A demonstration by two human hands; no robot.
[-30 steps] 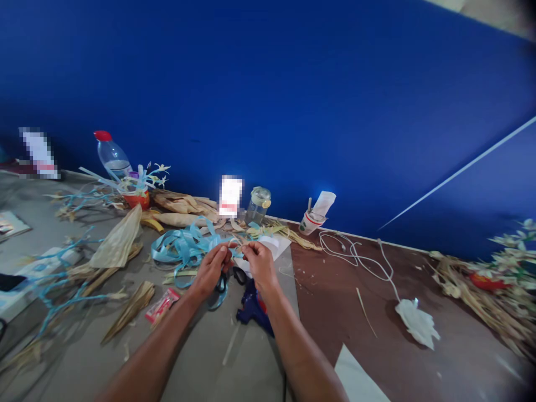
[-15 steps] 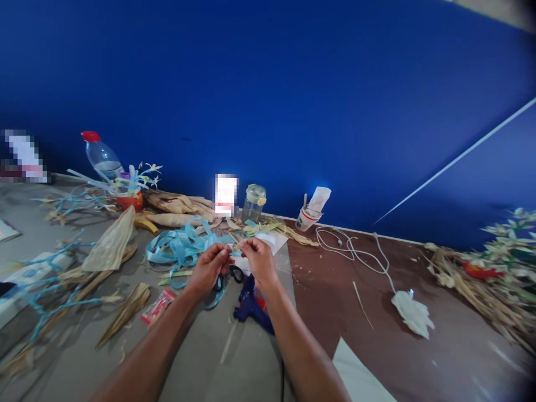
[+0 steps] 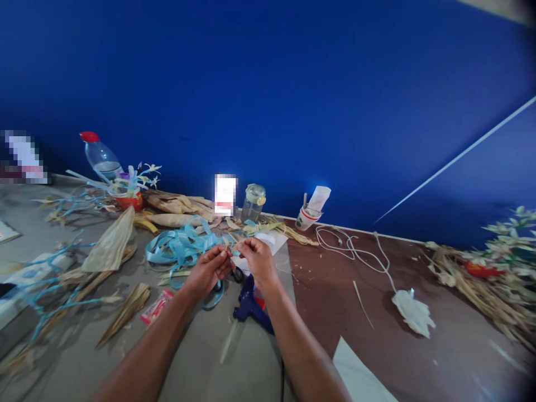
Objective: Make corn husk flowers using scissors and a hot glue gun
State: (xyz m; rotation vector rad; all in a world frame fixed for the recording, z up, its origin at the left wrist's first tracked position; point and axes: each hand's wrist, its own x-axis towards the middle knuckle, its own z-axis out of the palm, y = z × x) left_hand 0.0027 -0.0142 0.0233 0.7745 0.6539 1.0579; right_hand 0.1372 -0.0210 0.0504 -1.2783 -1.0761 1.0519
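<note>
My left hand (image 3: 211, 268) is closed in a pinch, its fingertips close to those of my right hand (image 3: 257, 258). My right thumb and finger are pinched together as well. Between them shows a small pale husk piece (image 3: 228, 242) with a little light blue by it; its shape is too small to make out. Behind my left hand lies a loose heap of light blue ribbon (image 3: 178, 245). A dark blue glue gun (image 3: 251, 310) lies under my right wrist. Black scissor handles (image 3: 237, 273) peek out between my hands, partly hidden.
Dried husks (image 3: 125, 312) and blue-wrapped stems (image 3: 46, 301) lie at left. Along the blue wall stand a red-capped bottle (image 3: 103, 156), a lidded jar (image 3: 253, 204) and a paper cup (image 3: 307, 218). A white cable (image 3: 355, 245) and a white husk flower (image 3: 413, 312) lie at right.
Both hands stay nearly in place, with only slight shifts of the fingers around the small piece. Nothing else has visibly moved.
</note>
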